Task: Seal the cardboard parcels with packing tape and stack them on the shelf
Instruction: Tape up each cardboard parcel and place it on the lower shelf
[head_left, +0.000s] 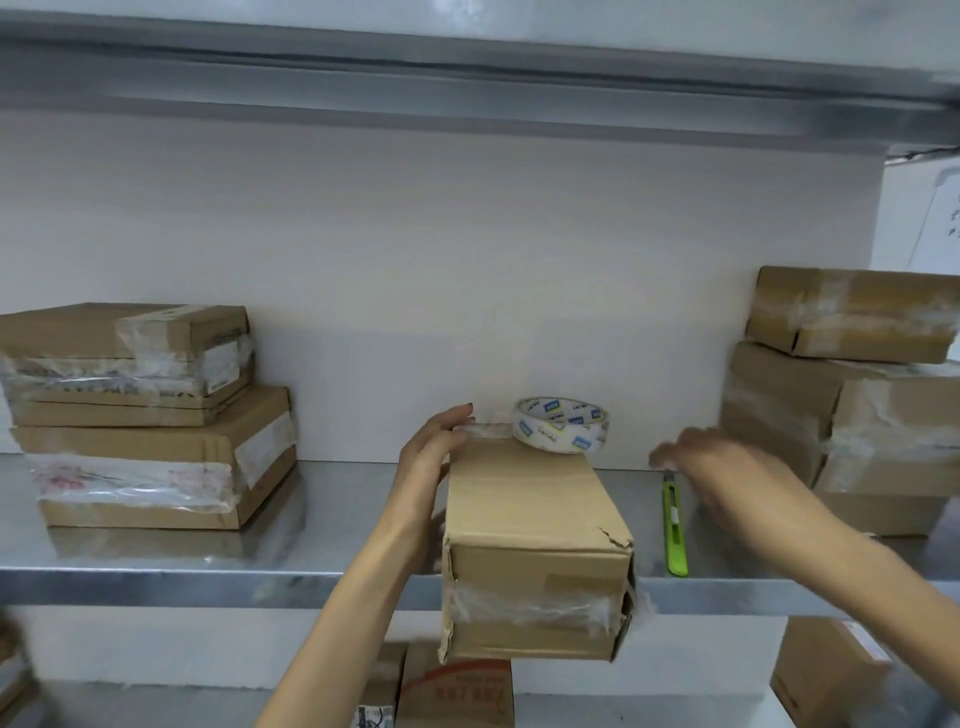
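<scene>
The middle parcel (535, 525) lies lengthwise on the shelf (208, 564), its near end overhanging the front edge. Clear tape already crosses that near end, and another strip wraps the far end, where the tape roll (561, 426) sits on top. The left hand (431, 457) rests against the parcel's left side, its fingers (457, 415) pressing that far strip flat. The right hand (727, 467) is blurred and looks loosely spread and empty above the green knife (675, 530). Taped parcels are stacked on the left (145, 415) and right (857, 405). Judging by this, sealing is nearly finished and this one remains to be stacked.
</scene>
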